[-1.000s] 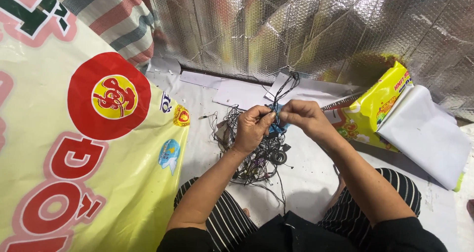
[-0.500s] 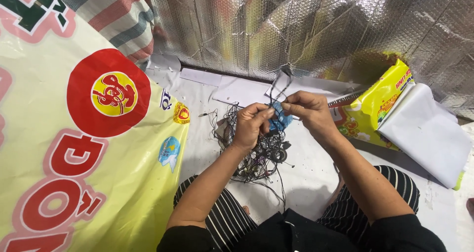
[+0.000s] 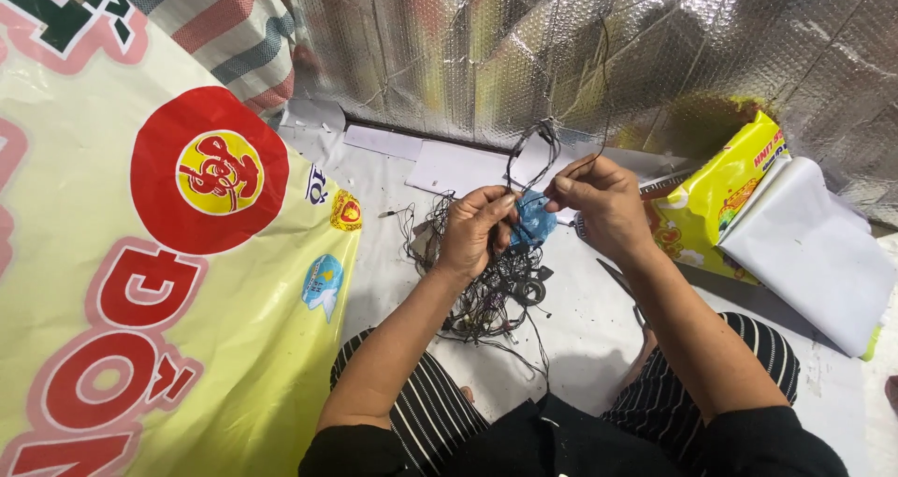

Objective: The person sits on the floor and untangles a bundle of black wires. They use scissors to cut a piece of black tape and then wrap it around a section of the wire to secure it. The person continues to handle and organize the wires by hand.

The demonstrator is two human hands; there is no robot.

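Fingers of both hands pinch thin black wires above a tangled wire pile [image 3: 491,295] on the white floor. Left hand [image 3: 475,229] has its grip closed on a blue piece [image 3: 535,221]; right hand [image 3: 603,201] has its grip closed on a wire loop [image 3: 535,145] just above.

A wall [image 3: 580,47] of crinkled silver bubble foil closes off the back and reflects the light in bright patches. Below it lies a pale floor [image 3: 599,337], scuffed and speckled. White paper sheets [image 3: 449,164] lie flat along the foot of the wall. On the left a big yellow sack [image 3: 140,327] with red printing fills the view, and behind it hangs a striped tarp [image 3: 234,37] in red, blue and white. At right a yellow packet [image 3: 720,192] lies under a white sheet [image 3: 809,252].
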